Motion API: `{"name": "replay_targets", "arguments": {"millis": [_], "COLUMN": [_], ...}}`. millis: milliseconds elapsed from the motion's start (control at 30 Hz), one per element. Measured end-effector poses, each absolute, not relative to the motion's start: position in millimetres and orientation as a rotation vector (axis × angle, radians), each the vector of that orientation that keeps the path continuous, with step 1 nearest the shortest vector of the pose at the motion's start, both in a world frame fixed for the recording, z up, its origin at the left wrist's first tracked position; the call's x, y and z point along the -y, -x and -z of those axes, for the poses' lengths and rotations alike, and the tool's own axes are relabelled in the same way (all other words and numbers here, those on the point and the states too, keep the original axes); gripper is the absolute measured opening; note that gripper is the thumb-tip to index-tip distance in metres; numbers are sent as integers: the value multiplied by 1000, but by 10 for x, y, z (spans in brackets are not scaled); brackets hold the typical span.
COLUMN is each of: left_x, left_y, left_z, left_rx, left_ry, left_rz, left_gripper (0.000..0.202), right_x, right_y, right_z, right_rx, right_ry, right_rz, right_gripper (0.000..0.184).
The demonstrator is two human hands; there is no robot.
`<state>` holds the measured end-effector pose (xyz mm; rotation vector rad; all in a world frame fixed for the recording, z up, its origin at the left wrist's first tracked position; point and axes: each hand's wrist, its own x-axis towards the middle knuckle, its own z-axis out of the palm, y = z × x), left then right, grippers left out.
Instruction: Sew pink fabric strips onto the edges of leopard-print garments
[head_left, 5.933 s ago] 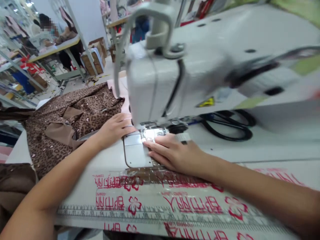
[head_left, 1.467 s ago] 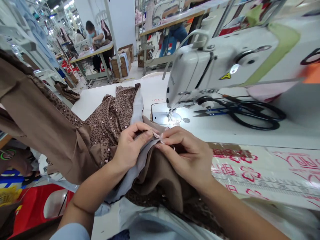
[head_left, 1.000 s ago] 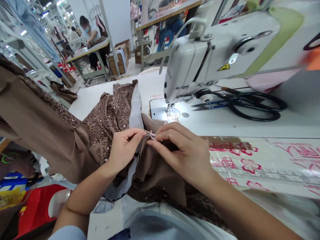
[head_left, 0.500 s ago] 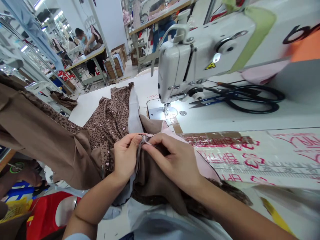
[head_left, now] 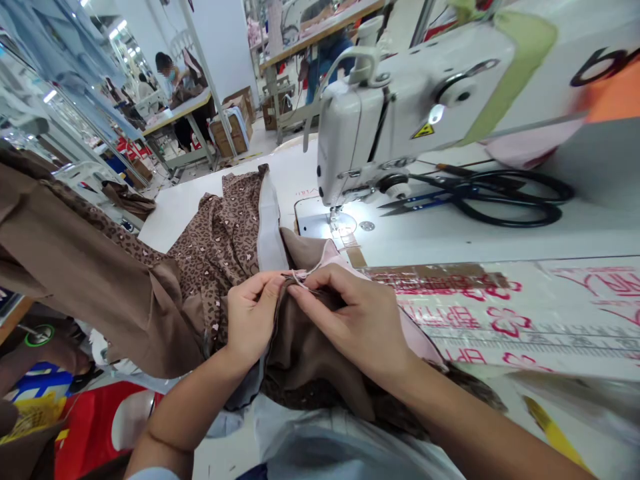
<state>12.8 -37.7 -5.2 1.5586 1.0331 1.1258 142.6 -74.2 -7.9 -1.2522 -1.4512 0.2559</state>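
A brown leopard-print garment (head_left: 225, 227) with plain brown and pink cloth parts lies over the table edge and hangs towards my lap. My left hand (head_left: 253, 310) pinches the garment's edge between thumb and forefinger. Close beside it, my right hand (head_left: 355, 317) pinches the same edge, with thin pale threads or a strip of cloth showing at the fingertips. Pink cloth (head_left: 420, 337) runs out from under the right hand. Just beyond the hands stands the sewing machine's needle and presser foot (head_left: 336, 217), with its lamp lit.
Black-handled scissors (head_left: 505, 200) lie on the table right of the needle, under the white sewing machine arm (head_left: 425, 100). A taped ruler strip (head_left: 500, 320) runs along the front edge. A red stool or bin (head_left: 95, 427) is low left. Farther off, a person (head_left: 173, 83) works at another table.
Both hands stay at the same spot on the garment's edge. The right fingers have shifted slightly, and a little more of the pale threads or strip shows between the hands.
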Motion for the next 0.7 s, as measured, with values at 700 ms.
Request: {"name": "replay_targets", "arguments": {"millis": [700], "left_x": [234], "left_y": [-12], "left_z": [-70], "left_rx": [-1014], "left_ry": [-1461], "left_rz": [-1044], "left_gripper": [12], "right_x": [692], "right_y": [-1640], "right_z": [12], "right_rx": [1653], "right_ry": [1181], "right_rz": [-157], "right_gripper": [6]}}
